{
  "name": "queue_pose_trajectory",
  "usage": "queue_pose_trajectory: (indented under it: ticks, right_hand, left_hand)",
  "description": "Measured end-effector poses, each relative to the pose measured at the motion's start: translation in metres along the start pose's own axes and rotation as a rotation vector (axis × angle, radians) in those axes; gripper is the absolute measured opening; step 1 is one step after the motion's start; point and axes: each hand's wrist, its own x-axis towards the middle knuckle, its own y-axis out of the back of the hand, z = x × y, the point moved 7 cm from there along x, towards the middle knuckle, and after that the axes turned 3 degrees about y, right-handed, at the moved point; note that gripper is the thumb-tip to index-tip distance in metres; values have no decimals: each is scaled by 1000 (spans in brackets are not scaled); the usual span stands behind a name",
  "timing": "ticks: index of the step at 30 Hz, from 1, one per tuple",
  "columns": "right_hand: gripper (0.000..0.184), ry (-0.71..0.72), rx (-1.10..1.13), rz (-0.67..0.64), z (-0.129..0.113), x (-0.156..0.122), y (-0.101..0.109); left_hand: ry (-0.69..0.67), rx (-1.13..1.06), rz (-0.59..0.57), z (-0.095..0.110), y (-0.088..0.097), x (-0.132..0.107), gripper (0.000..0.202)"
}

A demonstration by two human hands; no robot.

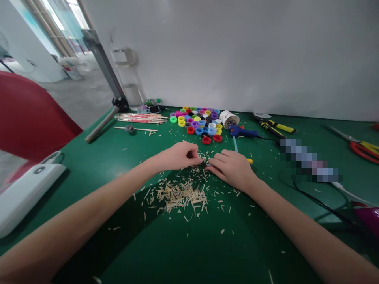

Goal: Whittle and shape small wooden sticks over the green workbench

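Thumb and forefinger of my left hand [184,155] are pinched together over the green table. Whatever lies between them is too small to make out. Just to its right, my right hand [232,167] is closed, palm down, around a slim tool [208,165] whose grey tip pokes out by the thumb; the rest is mostly covered by the fingers. A yellow piece [250,161] shows behind that hand, and I cannot tell if it belongs to the tool. Pale wood slivers [182,194] lie in a loose pile nearer me, with more scattered under both hands.
Coloured bottle caps [195,121], a tipped white cup [228,118] and a blue glue gun [243,131] sit beyond my hands. Left are bundled sticks [142,118] and a mallet [103,122]. Pliers [272,128], scissors [355,142] and a cable [322,205] lie right.
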Motion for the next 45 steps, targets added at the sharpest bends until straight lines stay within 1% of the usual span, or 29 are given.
queue_pose_trajectory:
  ticks: [4,10,16,18,22,26,29,35,41,45]
  right_hand:
    - [34,8,21,-31,0,3,-1]
    - [35,-7,-2,-8,1,1,-1]
    - [35,-10,63,-63,2,4,-3]
    - [35,-13,49,-54,2,3,-3]
    - [34,-19,5,3,2,-1,-1]
    - [36,-27,37,-35,3,1,-3]
    - [36,-20,51,-71,3,2,-6]
    - [35,-16,-3,5,2,-1,-1]
    - [36,-6,47,-56,3,3,-4]
    - [37,2,47,-48,3,2,-6]
  left_hand:
    - [-14,-5,1,2,0,-1,27]
    - [-9,-3,10,0,1,0,28]
    - [2,-12,-2,0,0,0,28]
    - [4,-16,-2,0,-1,0,28]
    - [19,-14,5,-3,0,1,28]
    - [33,-31,-25,-5,0,1,26]
    - [20,-39,-37,-3,0,0,23]
    - [29,-41,-25,-3,2,0,24]
    - [27,-49,-33,-4,0,1,24]
    - [28,-32,-45,-3,-1,0,24]
